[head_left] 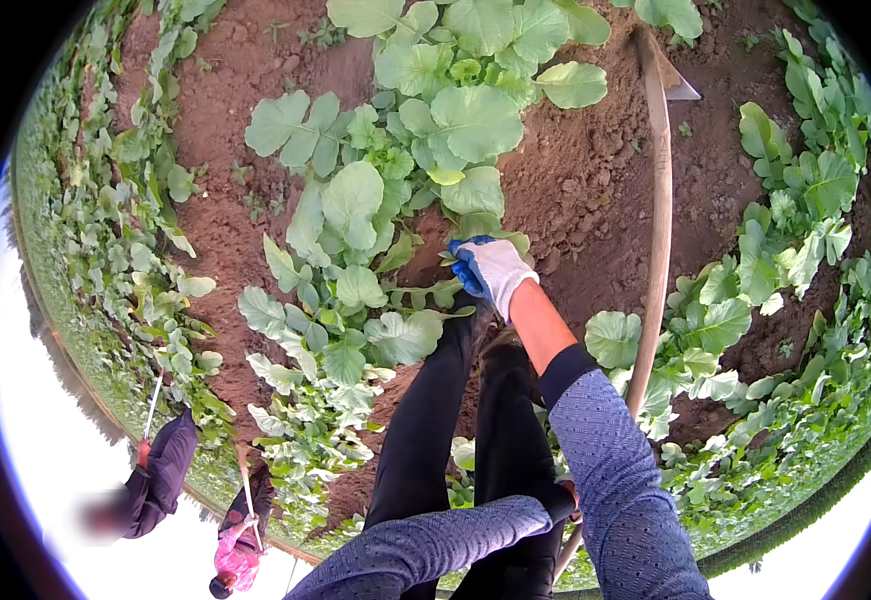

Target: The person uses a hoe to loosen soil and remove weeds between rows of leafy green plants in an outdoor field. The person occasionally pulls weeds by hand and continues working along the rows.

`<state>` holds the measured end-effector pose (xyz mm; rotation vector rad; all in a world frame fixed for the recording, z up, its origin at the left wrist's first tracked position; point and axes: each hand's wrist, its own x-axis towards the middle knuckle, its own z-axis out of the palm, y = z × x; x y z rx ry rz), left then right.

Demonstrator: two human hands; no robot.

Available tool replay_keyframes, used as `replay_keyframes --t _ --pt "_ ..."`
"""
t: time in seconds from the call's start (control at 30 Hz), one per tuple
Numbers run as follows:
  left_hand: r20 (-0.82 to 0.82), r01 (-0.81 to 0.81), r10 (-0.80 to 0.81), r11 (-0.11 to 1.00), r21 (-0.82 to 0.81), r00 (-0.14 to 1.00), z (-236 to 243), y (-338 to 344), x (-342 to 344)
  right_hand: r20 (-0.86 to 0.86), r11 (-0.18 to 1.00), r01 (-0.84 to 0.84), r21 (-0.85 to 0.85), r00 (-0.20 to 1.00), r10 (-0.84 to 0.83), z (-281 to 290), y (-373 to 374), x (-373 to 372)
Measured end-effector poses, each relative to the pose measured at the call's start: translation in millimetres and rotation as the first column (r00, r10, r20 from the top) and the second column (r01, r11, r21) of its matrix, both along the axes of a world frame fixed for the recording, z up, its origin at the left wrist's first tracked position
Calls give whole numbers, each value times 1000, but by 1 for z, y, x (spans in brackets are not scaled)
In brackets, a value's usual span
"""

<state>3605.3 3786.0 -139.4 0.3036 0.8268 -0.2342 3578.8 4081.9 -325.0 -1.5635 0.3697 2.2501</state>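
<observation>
My right hand (486, 267), in a white glove with blue palm and fingers, is closed on the stems of a leafy plant (361, 295) in the middle row, above my dark-trousered legs. My left hand (566, 495) is low in the view, mostly hidden behind my right forearm, with its fingers around the wooden handle of a hoe (656, 200). The handle runs up the right of the plant row to a metal blade (678, 85) at the upper right, resting by loose soil (566, 180).
More leafy rows run along the left (146, 150) and right (816, 180), with soil furrows between. At the lower left, a person in dark clothing (161, 470) and a person in pink (238, 550) each hold a long-handled tool. The field's edge curves along the rim.
</observation>
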Motion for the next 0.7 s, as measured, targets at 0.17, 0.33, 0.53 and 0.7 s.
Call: replay_keyframes --t 0.17,0.33,0.53,0.7 --pt "-12 -112 112 993 45 994 -15 0 28 726 -288 -941 176 -74 684 21 -30 72" --pt "-46 -433 443 843 -319 896 -44 -74 48 937 -169 -984 -63 -117 330 42 29 133" --pt "-60 123 -113 971 206 992 3 63 44 670 731 -634 254 660 340 11 91 74" --pt "-7 86 -85 986 144 996 4 44 33 356 766 -467 442 875 328 -54 56 41"
